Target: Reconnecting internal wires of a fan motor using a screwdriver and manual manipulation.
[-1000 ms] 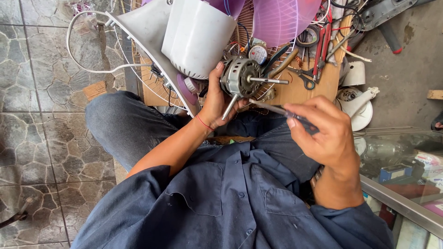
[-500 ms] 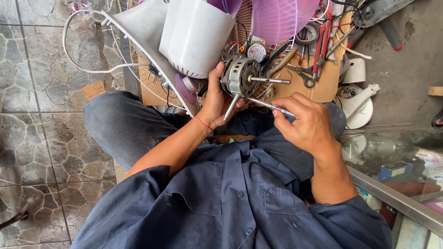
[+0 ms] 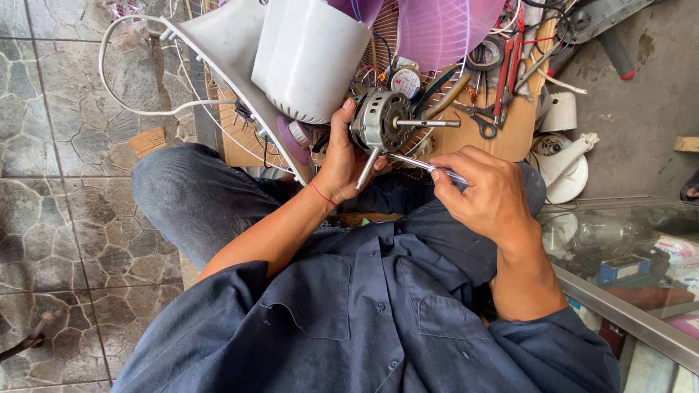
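Observation:
My left hand grips a small grey fan motor with a steel shaft sticking out to the right and a bolt hanging down. My right hand holds a thin screwdriver with a clear handle, its metal tip touching the underside of the motor. Both hands work over my lap, above dark blue trousers. A white fan housing and white stand part lie just left of the motor.
A wooden board holds pliers, scissors and red-handled tools. A purple fan blade and wire guard lie behind. White plastic fan parts sit right. A glass cabinet stands at right. A white cable loops on the stone floor.
My right hand has moved left and slightly up, bringing the screwdriver tip onto the motor's underside. The left hand and motor have stayed nearly still.

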